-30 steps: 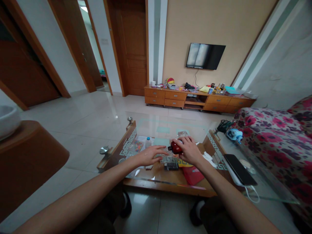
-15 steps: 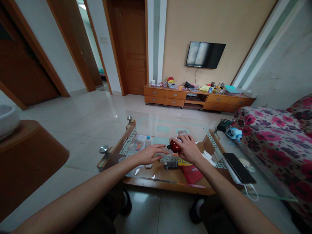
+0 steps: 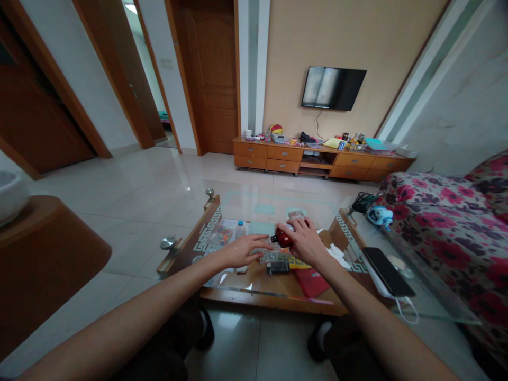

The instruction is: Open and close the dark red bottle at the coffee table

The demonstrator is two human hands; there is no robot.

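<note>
My right hand (image 3: 304,241) is wrapped round a dark red bottle (image 3: 283,237) with a black top. The bottle lies nearly on its side, its black end pointing left at the fingertips of my left hand (image 3: 248,250). That hand has its fingers stretched out and apart, thumb below. Something clear shows by its fingertips, too faint to make out, and I see no firm grip on it. Both hands are over a glass-topped coffee table (image 3: 273,301). Below them are a small black box (image 3: 278,268) and a red packet (image 3: 311,283).
A clear bottle with a blue cap (image 3: 240,229) stands left of my hands. White tissue (image 3: 337,257) lies to the right, near a black phone (image 3: 388,271) with a white cable. A blue toy (image 3: 380,216) sits beside the flowered sofa (image 3: 432,203). A cluttered TV cabinet (image 3: 286,153) stands farther back.
The whole view has shifted very slightly. Both hands and the bottle keep almost the same pose, with the bottle's black end still by the left fingertips.
</note>
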